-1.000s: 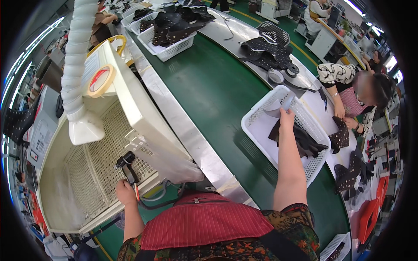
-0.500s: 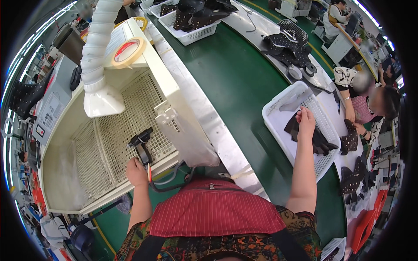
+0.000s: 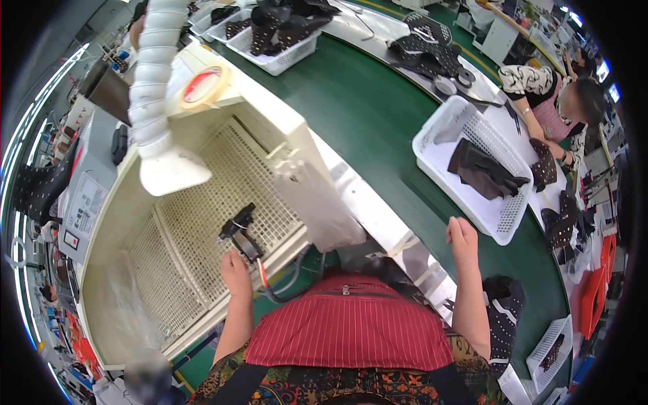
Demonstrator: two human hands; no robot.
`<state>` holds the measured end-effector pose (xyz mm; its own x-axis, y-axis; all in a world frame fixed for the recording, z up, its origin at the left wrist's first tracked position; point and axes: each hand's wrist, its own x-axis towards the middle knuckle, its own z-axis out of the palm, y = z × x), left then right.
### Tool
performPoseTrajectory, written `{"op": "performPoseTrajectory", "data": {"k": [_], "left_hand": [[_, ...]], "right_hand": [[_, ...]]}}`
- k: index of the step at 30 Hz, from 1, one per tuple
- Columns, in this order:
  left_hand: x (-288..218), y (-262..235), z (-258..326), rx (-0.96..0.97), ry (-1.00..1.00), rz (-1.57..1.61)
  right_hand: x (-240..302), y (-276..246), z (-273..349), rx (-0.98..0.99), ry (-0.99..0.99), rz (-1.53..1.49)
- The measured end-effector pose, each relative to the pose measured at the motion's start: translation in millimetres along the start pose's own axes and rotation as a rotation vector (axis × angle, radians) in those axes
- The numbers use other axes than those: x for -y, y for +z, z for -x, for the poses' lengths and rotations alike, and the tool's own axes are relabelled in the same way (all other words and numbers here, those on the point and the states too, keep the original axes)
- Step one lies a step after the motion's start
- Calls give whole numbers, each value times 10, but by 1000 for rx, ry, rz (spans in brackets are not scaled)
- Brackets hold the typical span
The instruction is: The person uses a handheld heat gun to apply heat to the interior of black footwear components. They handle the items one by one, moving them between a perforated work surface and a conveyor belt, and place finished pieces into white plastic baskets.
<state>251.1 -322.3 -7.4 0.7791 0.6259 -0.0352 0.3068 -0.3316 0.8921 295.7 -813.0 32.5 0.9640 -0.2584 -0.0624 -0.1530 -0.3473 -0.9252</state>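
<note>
The left hand is wrapped round the grip of a black spray gun, its nozzle aimed at eleven o'clock into the mesh booth under the white duct. The right hand is curled into a loose fist over the green belt, holding nothing I can see, at seven o'clock from the white basket with its dark shoe piece. To my eye, it pays to keep the gun inside the booth, hose clear, while the free hand reaches squarely for the piece.

Left hand fingers hidden behind black tool; lower-left corner blurred.
</note>
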Motion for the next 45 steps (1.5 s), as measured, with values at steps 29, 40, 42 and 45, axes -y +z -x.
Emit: {"op": "performPoseTrajectory", "data": {"k": [29, 40, 42, 45], "left_hand": [[-3708, 1277, -1081, 647, 738, -715], [-3733, 1299, -1098, 552, 721, -663], [-3708, 1308, -1125, 532, 723, -624], [-3723, 1299, -1145, 538, 716, -578]], "right_hand": [[625, 1737, -2113, 564, -12, -221], [937, 3052, -3470, 504, -309, -227], [1106, 3354, -3787, 426, -423, -95], [1426, 3808, -4055, 344, -518, 176]]}}
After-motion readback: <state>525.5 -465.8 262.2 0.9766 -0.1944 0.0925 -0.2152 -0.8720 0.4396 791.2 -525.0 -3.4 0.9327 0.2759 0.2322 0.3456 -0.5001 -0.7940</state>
